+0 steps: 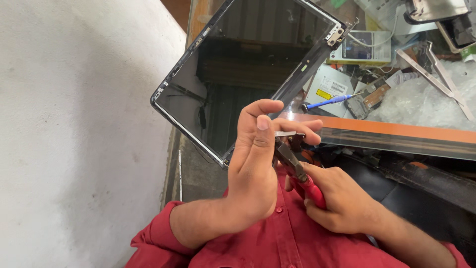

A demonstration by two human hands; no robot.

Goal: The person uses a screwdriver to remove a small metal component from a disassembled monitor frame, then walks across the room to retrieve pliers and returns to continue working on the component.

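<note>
My left hand (255, 164) is raised in front of my chest and pinches a small flat metal bracket (286, 133) between thumb and fingers. My right hand (342, 198) grips red-handled pliers (302, 176), whose dark jaws reach up to the metal bracket. Both hands work close together over my red shirt. Just beyond them a dark laptop screen panel (238, 69) with a metal hinge at its far corner leans tilted against the bench edge.
A glass-topped bench with an orange edge (396, 130) runs to the right. On it lie a blue-handled screwdriver (329, 101), a silver drive (329, 87), metal strips (441, 74), bubble wrap and loose parts. A white wall (74, 124) fills the left.
</note>
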